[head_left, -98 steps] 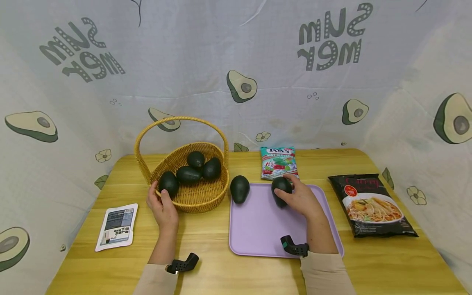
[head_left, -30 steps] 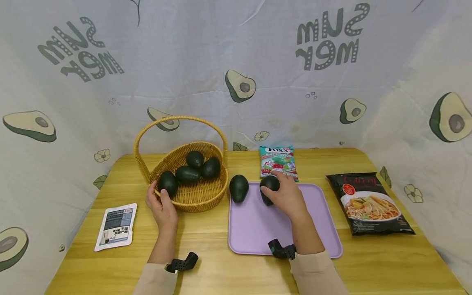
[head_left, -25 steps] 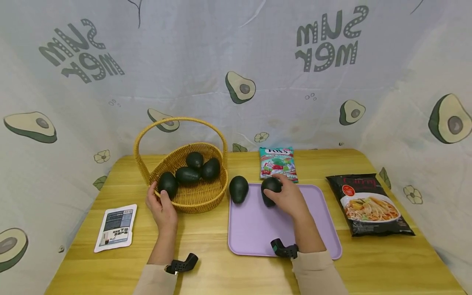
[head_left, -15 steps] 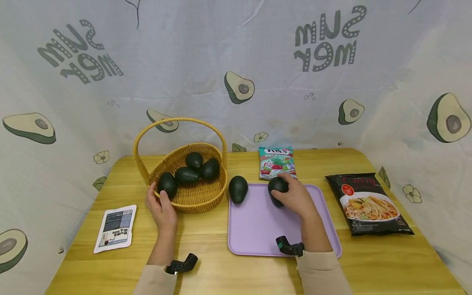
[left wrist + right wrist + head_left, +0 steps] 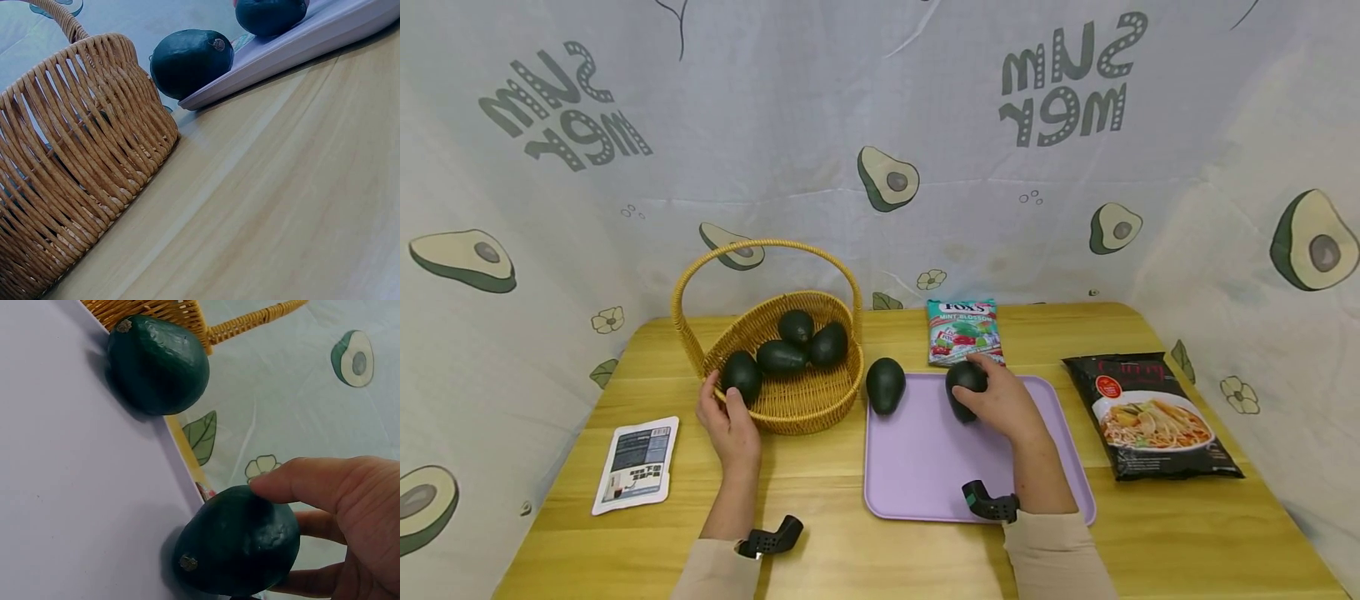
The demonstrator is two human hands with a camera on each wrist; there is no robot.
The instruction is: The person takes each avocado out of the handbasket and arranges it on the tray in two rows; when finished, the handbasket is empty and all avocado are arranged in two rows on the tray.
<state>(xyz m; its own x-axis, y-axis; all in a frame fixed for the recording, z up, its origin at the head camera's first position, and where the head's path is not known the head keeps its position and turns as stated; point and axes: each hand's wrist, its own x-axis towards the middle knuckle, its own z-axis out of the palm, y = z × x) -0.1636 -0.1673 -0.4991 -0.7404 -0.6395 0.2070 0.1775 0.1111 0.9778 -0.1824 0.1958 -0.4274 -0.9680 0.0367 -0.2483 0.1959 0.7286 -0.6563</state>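
In the head view my left hand (image 5: 730, 425) holds the near left rim of a yellow wicker basket (image 5: 808, 412), its thumb beside a dark green avocado (image 5: 741, 377) inside. Several avocados lie in that basket. My right hand (image 5: 1003, 404) grips another avocado (image 5: 964, 390) between thumb and fingers, at the back of a lilac tray (image 5: 925, 475). The right wrist view shows the thumb on top of this avocado (image 5: 240, 544) and fingers behind it. A second avocado (image 5: 885, 386) lies on the tray's back left corner, close to the basket.
A teal candy bag (image 5: 962, 329) lies just behind the tray. To the right is a black noodle packet (image 5: 1153, 421), and a white pouch (image 5: 636, 465) lies at the left. A printed curtain (image 5: 805, 150) hangs behind the wooden table (image 5: 820, 517).
My right hand has shifted the gripped avocado left along the tray's back, then part of the way right again. My left hand has stayed on the basket rim.
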